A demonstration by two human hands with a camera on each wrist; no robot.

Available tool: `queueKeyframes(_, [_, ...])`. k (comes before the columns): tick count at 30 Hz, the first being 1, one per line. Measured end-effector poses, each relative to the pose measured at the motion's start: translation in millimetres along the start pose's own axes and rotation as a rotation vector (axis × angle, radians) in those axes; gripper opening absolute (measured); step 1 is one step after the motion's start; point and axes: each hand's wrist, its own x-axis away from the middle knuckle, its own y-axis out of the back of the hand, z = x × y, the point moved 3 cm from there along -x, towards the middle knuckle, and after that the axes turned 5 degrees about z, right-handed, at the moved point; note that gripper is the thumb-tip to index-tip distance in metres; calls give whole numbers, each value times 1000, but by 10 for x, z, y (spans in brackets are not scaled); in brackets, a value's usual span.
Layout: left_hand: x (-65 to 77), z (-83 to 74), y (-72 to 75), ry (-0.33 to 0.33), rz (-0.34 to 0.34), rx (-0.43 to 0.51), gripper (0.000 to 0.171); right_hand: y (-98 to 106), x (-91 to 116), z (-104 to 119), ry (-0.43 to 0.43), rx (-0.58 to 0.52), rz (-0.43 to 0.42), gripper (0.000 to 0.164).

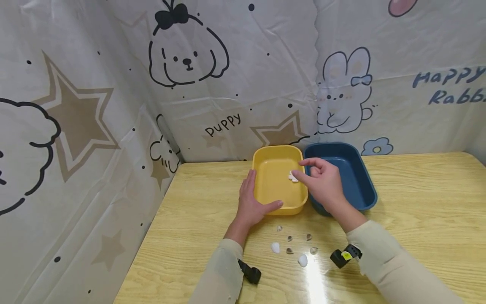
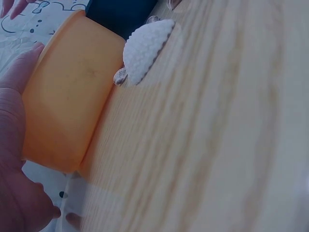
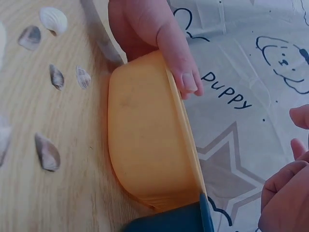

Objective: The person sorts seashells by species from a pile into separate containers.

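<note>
Your left hand [image 1: 257, 202] braces a yellow plastic tray [image 1: 273, 185], straight fingers along its wall and thumb across the near rim, likely to steady it. Thumb and forefinger parted, your right hand [image 1: 324, 181] appears to grasp nothing above a white seashell [image 1: 293, 177], within the tray's outline. Loose seashells [image 1: 275, 248] lie nearby, probably for easy reach; a blue tray [image 1: 351, 179] adjoins.
</note>
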Motion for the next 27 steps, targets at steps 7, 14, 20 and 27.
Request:
queueKeyframes(7, [-1, 16, -4, 11, 1, -5, 124, 13, 148, 61, 27, 49, 18, 39])
queueKeyframes(14, [0, 13, -6, -1, -2, 0, 124, 28, 347, 72, 41, 36, 57, 36])
queueKeyframes(20, [-5, 10, -5, -16, -6, 5, 124, 32, 551, -5, 66, 57, 69, 30])
queueKeyframes(27, [-12, 23, -7, -30, -15, -2, 124, -12, 799, -73, 55, 24, 93, 30])
